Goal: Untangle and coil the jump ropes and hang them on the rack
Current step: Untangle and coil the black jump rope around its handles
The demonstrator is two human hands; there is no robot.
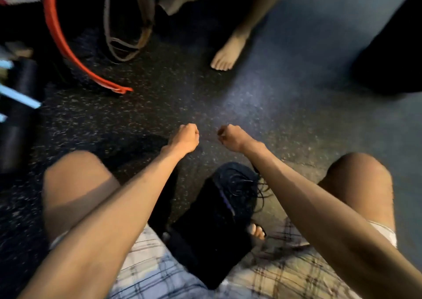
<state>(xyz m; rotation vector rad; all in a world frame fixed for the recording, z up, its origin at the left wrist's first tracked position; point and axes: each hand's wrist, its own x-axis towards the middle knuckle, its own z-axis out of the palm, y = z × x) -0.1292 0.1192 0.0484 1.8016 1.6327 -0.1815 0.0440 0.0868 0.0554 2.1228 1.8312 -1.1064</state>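
left hand (pixel 186 138): curled into a fist out in front, nothing visible inside it
right hand (pixel 230 137): also a fist, just beside the left one with a small gap between. There's a dark bit at the fingers that might be thin cord, honestly too blurry to call
black cord tangle (pixel 237 182): this looks like the rope being worked on. It's a messy clump of thin black strands on the floor between the knees, sitting on the far end of a flat black thing (pixel 212 241) that I can't identify
tangle vs hands: it's on the near side of both fists, tucked against the inside of the right forearm, so the right hand is the closer one. One dark strand shows by that forearm, but whether it runs up to the fist, no idea
long axis: none really, it's a blob, with loose strands fanning off to the right
red loops (pixel 68 47): far left, long curve running far to near and ending in a tip well to the left of the left fist. Might be another rope or a band
tan rope (pixel 127 36): far, left of centre, looped up, well apart from both hands
my guess at the step: still untangling, nothing coiled in the black clump yet
next move: probably means pulling back toward the body, right side first
rack: can't pick one out for sure
also there: someone else's bare foot (pixel 225 55) on the far floor
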